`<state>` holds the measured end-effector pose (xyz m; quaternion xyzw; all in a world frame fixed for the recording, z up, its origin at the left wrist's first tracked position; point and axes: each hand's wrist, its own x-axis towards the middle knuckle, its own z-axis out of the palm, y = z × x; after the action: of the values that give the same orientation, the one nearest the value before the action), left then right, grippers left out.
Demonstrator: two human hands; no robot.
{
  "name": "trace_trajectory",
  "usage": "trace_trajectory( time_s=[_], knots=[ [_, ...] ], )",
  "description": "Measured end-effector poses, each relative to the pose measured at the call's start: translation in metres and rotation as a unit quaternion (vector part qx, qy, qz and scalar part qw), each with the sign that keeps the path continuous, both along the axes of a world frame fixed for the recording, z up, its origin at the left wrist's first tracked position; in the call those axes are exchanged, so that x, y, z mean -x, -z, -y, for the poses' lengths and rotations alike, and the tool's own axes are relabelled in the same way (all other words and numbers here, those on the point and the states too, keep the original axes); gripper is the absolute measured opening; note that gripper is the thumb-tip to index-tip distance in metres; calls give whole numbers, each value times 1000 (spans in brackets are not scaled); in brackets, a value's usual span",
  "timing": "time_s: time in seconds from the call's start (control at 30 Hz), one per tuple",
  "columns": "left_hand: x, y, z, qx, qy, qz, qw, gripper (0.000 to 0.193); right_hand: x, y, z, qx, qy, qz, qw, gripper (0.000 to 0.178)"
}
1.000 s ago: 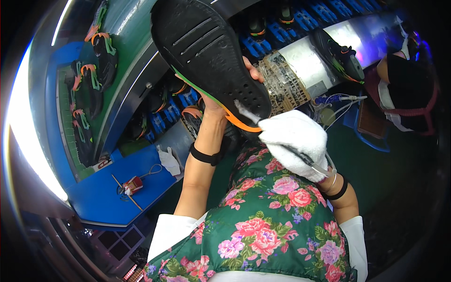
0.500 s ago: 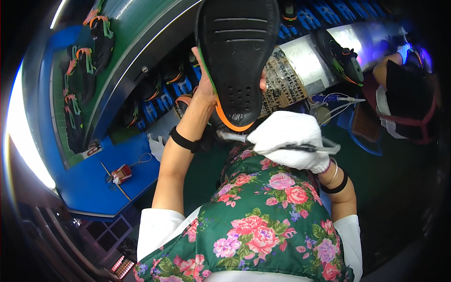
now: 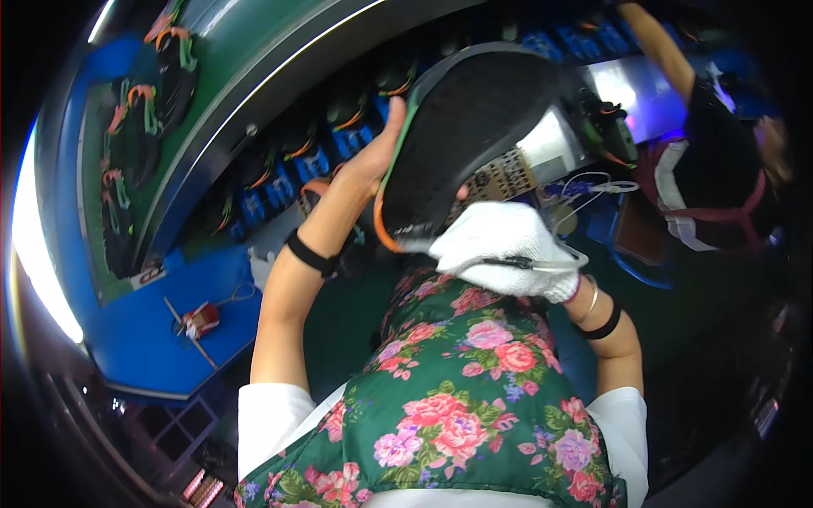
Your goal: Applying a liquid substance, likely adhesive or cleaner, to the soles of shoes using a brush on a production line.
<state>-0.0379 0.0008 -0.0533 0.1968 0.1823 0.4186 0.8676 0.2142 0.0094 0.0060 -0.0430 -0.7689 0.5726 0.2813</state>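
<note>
A shoe [image 3: 474,127], its black underside facing me and blurred by motion, is in my left hand [image 3: 377,157]. The thumb lies along its green edge, and a fingertip shows at the opposite side. Orange trim runs round the shoe's near end. My right hand [image 3: 506,252], in a white knitted glove, closes round a slim brush [image 3: 415,246] with a clear tube [image 3: 569,263] trailing behind. The brush tip is at the orange-trimmed end; whether it touches is hard to tell.
Shoes on blue holders [image 3: 309,161] line a curved conveyor beyond my hands. More shoes [image 3: 176,80] stand on a green shelf at left. A blue table [image 3: 135,339] holds a small red object [image 3: 201,322]. A co-worker [image 3: 720,161] is at the far right.
My left hand has tilted the shoe, its far end swinging right and its near end shifting left. My gloved hand has moved slightly left with the brush. The co-worker's arm now reaches up.
</note>
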Motion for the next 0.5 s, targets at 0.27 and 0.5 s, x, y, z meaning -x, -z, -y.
trace_trajectory(
  time_s=[0.27,0.5],
  knots=[
    [-45,29,38,198,-226,66,952,64,-19,-13,-15,39,252,-13,967,16],
    [-67,18,52,137,-220,-183,948,50,-39,-26,-36,-78,231,1,970,20]
  ],
)
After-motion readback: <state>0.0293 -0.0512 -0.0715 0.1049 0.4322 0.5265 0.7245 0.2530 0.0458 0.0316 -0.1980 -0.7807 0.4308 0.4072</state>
